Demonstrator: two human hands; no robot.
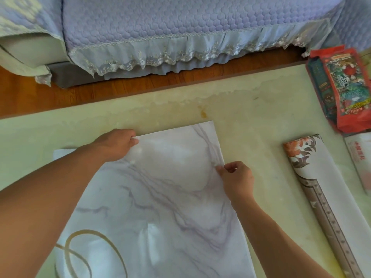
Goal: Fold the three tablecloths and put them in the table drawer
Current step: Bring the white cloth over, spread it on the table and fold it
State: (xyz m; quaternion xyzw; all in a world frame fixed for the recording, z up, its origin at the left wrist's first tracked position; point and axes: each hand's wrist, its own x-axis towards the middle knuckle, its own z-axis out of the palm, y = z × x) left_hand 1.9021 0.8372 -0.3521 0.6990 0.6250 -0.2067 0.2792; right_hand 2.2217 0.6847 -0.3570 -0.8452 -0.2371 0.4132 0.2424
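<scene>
Marble tablecloth (160, 207) lengthwise toward sofa (180, 27), both hands' grip on far edge.

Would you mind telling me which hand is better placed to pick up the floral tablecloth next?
Probably the right hand. It pinches the right edge of the marble tablecloth, the side nearest the floral tablecloth. The left hand grips the far left corner and would have to cross over.

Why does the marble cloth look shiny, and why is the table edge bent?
Head view: soft glare patches sit on the glossy marble tablecloth; the wide-angle lens bows the table edge; the red packet at the right looks slightly blurred.
</scene>
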